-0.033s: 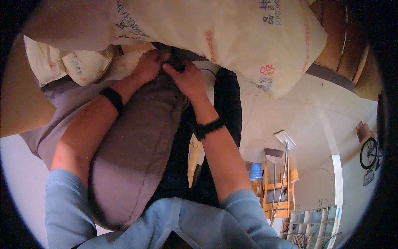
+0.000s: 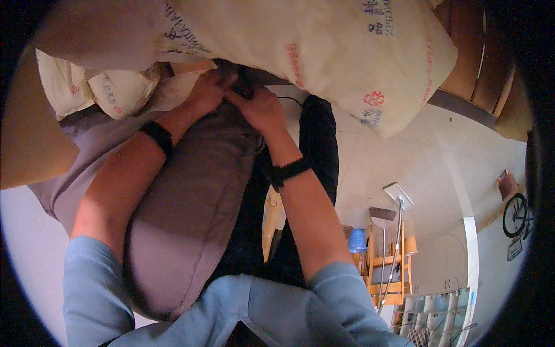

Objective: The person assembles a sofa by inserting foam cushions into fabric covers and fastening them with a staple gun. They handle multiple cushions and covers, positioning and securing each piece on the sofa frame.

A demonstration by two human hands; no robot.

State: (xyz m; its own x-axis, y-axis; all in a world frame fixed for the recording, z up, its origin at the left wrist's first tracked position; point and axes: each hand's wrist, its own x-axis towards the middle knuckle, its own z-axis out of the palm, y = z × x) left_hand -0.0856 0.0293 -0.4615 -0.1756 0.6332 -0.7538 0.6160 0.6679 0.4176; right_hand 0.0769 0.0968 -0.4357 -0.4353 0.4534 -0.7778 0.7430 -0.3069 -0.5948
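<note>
Fingers (image 2: pixel 237 99) of the right hand (image 2: pixel 263 110) are bent, with the thumb across, and they appear to pinch a dark cloth (image 2: pixel 245 80). This cloth lies at about 11 o'clock from the middle of the view, at the far end of a big grey-brown cushion (image 2: pixel 191 214). The left hand (image 2: pixel 207 93) meets it from the 9 o'clock side; its fingertips are blurred, so I cannot tell if they grasp the cloth or only touch it. Both hands are very near to each other.

The cushion is long and plump, and it stretches from the hands down toward 7 o'clock, below the left forearm. Each wrist wears a black band, and the sleeves (image 2: pixel 98 283) are light blue.

Directly beyond the hands, from 11 to 1 o'clock, spreads a large cream bag (image 2: pixel 347 52) with red and dark printing. Smaller cream bags (image 2: pixel 118 92) are at 10 o'clock. At 2 o'clock there is brown furniture (image 2: pixel 459 52).

Farther away, near 4 o'clock, a wooden chair (image 2: pixel 395 260) stands beside a blue basket (image 2: pixel 357 240), with a dustpan (image 2: pixel 383 214) and a flat mop (image 2: pixel 399 195) close to it. A bicycle wheel (image 2: pixel 514 215) shows near 3 o'clock.
</note>
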